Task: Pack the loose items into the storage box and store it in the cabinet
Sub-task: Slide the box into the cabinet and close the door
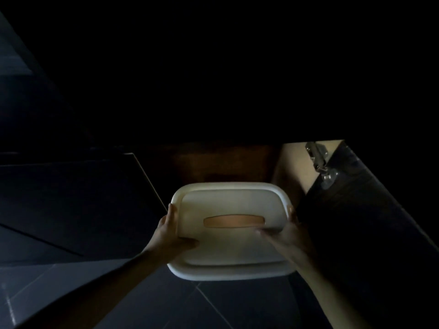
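Observation:
The white storage box (228,248) has its lid on, with a tan handle (234,221) set in the lid's middle. It sits at the mouth of a low cabinet (223,162), its far end inside the opening. My left hand (172,230) grips the box's left edge, thumb on the lid. My right hand (287,233) grips the right edge, fingers over the lid. The box's contents are hidden by the lid.
The scene is very dark. The open cabinet door (370,222) stands at the right, its metal hinge (319,160) at the top. A shut dark cabinet front (71,198) lies to the left. Dark floor tiles (190,309) spread below the box.

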Demonstrator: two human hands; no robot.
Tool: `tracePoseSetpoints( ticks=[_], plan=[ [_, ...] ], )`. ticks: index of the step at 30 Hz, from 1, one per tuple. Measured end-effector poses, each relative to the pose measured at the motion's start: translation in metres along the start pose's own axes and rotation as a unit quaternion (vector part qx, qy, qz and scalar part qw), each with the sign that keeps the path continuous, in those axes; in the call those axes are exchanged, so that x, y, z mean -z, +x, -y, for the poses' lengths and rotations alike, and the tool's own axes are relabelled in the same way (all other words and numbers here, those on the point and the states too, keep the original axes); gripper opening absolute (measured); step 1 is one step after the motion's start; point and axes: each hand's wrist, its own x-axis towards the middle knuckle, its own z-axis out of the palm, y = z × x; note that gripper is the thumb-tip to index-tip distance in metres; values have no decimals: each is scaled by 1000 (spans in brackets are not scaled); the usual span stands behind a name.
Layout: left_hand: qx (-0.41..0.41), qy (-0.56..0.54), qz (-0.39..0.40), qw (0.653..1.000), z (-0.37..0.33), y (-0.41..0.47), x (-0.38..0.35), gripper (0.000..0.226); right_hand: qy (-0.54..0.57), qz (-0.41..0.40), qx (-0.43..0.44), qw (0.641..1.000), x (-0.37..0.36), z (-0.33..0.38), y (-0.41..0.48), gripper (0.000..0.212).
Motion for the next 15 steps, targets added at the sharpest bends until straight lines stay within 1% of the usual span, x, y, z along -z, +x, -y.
tracePoseSetpoints(
  ticks=[3, 7, 9, 12, 15],
  plan=[
    [-10, 2, -10, 1000, 37, 40, -22, 109, 4, -11, -6, 1000, -33, -20, 37, 100],
    [-12, -17, -15, 1000, 75, 92, -59, 112, 46, -30, -11, 998, -77, -47, 93, 97],
    [-4, -37, -6, 999, 97, 119, -78, 115, 18, -29, 0, 999, -93, -61, 125, 99],
    [-12, -34, 2, 999, 123, 156, -104, 115, -65, -26, -10, 998, -116, -80, 171, 102],
    [-7, -60, -3, 998, 146, 186, -124, 115, -80, -35, -9, 996, -142, -95, 210, 107]
  ],
)
